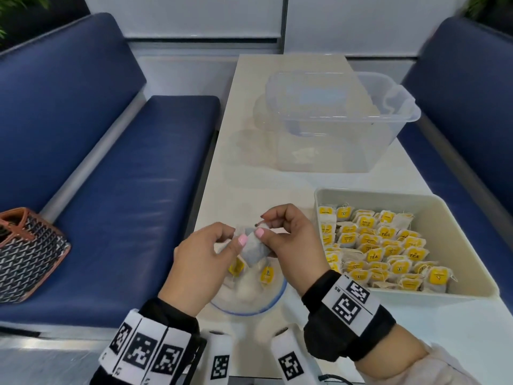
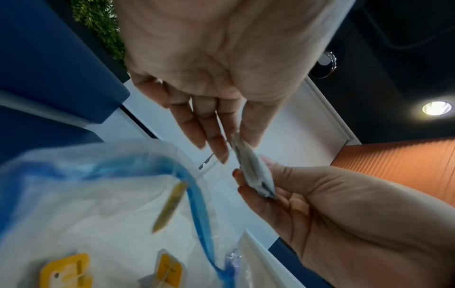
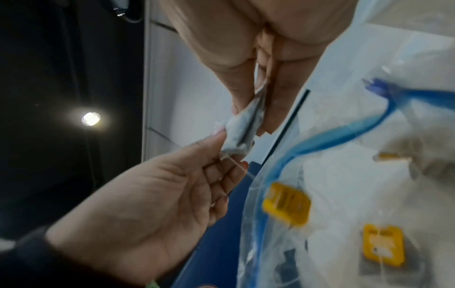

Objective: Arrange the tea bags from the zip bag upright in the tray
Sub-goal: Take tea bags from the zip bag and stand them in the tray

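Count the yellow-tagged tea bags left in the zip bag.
2 visible: one below the left hand, one below the right hand, inside the zip bag; more may be hidden.

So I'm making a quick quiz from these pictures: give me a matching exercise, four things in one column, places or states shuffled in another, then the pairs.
Things:
1. tea bag
2. tray
3. zip bag
4. clear tub

Places or states:
A. far end of the table, no tea bags visible inside
B. pinched between both hands
C. near table edge, under the hands, open
D. right of the hands, rows of yellow-tagged bags

Pairs: 1-B, 2-D, 3-C, 4-A
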The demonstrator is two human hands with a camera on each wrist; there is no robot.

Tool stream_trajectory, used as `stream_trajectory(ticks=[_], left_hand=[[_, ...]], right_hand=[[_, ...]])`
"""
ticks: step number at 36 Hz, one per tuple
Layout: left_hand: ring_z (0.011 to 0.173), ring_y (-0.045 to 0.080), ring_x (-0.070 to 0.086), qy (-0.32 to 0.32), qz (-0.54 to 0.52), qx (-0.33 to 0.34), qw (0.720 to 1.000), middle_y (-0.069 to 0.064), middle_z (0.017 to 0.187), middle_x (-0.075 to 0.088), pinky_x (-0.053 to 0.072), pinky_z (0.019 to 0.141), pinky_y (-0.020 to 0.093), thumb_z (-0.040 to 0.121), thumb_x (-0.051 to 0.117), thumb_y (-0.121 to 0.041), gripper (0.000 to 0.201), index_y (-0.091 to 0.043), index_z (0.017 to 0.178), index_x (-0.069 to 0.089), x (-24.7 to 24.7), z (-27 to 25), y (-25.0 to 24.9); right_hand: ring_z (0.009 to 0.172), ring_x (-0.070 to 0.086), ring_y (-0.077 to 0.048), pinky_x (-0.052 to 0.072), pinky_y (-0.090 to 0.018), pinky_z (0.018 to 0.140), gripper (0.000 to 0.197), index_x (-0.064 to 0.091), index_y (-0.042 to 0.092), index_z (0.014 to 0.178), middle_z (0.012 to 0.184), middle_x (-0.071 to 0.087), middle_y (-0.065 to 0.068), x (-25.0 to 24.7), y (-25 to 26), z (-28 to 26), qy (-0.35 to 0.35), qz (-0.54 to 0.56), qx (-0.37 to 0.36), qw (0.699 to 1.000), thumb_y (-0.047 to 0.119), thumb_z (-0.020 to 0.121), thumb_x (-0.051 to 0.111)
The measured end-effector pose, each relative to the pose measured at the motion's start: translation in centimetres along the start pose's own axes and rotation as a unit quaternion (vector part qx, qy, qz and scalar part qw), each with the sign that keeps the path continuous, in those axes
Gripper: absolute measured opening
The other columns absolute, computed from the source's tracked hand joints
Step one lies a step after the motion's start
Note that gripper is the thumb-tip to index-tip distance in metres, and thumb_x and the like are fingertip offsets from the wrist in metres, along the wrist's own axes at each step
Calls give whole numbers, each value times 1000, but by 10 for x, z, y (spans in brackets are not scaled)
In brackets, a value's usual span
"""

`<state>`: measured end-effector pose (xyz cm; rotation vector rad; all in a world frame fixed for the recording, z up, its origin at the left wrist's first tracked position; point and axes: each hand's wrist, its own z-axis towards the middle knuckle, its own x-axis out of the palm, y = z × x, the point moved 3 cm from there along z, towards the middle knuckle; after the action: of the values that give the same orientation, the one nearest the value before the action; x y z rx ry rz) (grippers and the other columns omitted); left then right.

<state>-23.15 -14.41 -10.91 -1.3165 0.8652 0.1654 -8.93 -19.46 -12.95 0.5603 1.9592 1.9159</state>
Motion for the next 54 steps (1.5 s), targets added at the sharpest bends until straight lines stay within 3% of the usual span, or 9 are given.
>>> stream_trajectory(ticks=[8,13,28,34,38,41,44,48,54], left_hand=[[55,-1,61,7,-218,-84,972,-7,57,66,48,51,12,90,59,-21,16,-7,83,61,2,5,-6],[55,7,65,34,-329,-118,936,0,61,68,51,52,15,89,58,-24,21,-4,82,57,4,1,-15],[80,18,62,-22,-340,-119,933,8,85,67,48,70,29,94,52,-20,20,-9,77,54,-3,4,-2],[97,26,65,-55,-395,-100,912,4,95,74,49,76,34,91,45,-5,27,-9,66,53,-13,8,4],[90,25,67,-31,-427,-100,898,13,93,72,48,76,37,54,62,-28,12,-18,51,55,-14,12,-7],[76,25,66,16,-468,-113,876,9,69,63,53,74,38,75,58,-18,19,-11,58,52,0,15,-23],[55,18,53,63,-428,-106,895,1,54,46,51,64,33,96,44,-17,25,-8,72,41,17,15,-48],[53,10,45,131,-327,-33,935,-9,54,44,44,56,24,79,62,-53,42,-15,94,54,28,19,-71],[53,9,44,163,-261,27,951,-2,58,49,41,59,23,74,67,-54,27,-28,70,63,38,31,-85]], right_hand=[[111,45,-3,40,-14,90,38,49,27,94,114,45,8,-2,20,-24,52,-231,-227,945,9,64,63],[93,50,-7,37,-11,82,35,55,26,93,100,54,11,-1,15,-22,47,-289,-275,916,9,68,73],[45,60,-15,50,-27,42,13,41,14,91,78,58,-7,-21,37,-13,34,77,48,995,4,97,45],[50,54,-6,45,-21,42,13,51,15,91,80,54,-4,-35,51,-7,98,-50,17,994,4,96,47],[56,49,-8,40,-17,44,22,57,27,93,79,50,0,-46,64,1,118,-135,-8,984,6,92,53],[52,51,-12,40,-20,41,26,52,27,94,72,54,0,-50,74,8,130,-151,-8,980,8,84,66],[52,53,-15,43,-24,43,32,49,23,92,68,59,-3,-55,85,15,150,-188,-29,970,8,78,73],[54,53,-17,45,-24,47,39,50,20,98,74,64,-6,-63,100,20,179,-258,-43,949,11,73,79],[54,51,4,39,-11,54,50,48,28,101,73,62,8,-78,119,23,204,-379,-82,899,21,67,83]])
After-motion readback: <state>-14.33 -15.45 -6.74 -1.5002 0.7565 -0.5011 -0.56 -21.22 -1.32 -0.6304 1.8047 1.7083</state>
